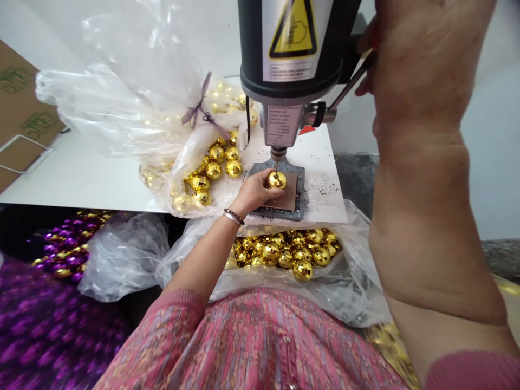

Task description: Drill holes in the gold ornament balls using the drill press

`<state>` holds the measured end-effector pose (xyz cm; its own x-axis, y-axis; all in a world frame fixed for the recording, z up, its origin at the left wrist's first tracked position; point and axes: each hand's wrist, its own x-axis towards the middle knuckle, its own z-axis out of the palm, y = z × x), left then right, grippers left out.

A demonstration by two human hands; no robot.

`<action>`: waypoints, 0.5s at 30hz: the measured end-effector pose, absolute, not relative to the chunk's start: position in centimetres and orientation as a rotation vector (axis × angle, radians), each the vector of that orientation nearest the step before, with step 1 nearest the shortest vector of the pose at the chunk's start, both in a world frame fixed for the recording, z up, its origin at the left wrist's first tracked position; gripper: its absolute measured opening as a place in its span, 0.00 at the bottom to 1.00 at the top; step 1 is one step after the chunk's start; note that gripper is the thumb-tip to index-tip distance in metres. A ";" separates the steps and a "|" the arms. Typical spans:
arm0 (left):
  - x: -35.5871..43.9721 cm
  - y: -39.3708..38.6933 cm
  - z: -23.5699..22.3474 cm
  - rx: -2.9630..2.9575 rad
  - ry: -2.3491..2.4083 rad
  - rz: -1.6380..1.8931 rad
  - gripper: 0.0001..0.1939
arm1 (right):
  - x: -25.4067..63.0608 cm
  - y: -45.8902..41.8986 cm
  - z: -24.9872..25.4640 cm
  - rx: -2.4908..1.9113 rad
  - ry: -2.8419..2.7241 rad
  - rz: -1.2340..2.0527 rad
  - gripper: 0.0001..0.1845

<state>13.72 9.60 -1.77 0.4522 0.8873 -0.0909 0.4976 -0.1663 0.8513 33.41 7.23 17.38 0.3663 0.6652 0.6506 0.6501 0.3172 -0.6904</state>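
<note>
Filling the middle of the view, a bench drill [290, 54] is mounted on a white table [81, 179], and a cardboard box [20, 103] is seen beyond the table's far left edge. A clear plastic bag [122, 81] tied with mauve ribbon [201, 108] is laid on the table left of the drill, with gold mirrored balls [215, 168] spilling from it. More gold balls [284, 252] are held in an open bag just off the near table edge, and purple ornaments [60, 254] are heaped at near left. The right hand [422, 54] is raised at right, its grip clamped on a steel lever [353, 76] beside the drill. A single gold ball [276, 180] is clamped in the grip of the left hand [254, 192], directly beneath the drill bit [275, 163], above a brown pad [289, 197] on the drill's grey base. Whether bit and ball touch cannot be told.
</note>
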 end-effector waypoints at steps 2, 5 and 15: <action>13.7 9.5 -1.8 1.832 1.171 0.558 0.35 | 32.3 5.0 16.5 -1.422 -1.311 -0.027 0.18; 13.8 9.4 -1.7 1.851 1.171 0.558 0.33 | 31.4 2.5 14.2 -1.325 -1.372 -0.138 0.16; 13.8 9.1 -1.6 1.850 1.181 0.563 0.33 | 31.3 0.8 7.1 -1.206 -1.413 -0.428 0.09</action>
<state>13.83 9.13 -1.60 0.4529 0.8890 -0.0678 0.5072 -0.1944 0.8396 31.35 0.83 7.09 0.2027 0.4111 0.8888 0.8351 0.4014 -0.3761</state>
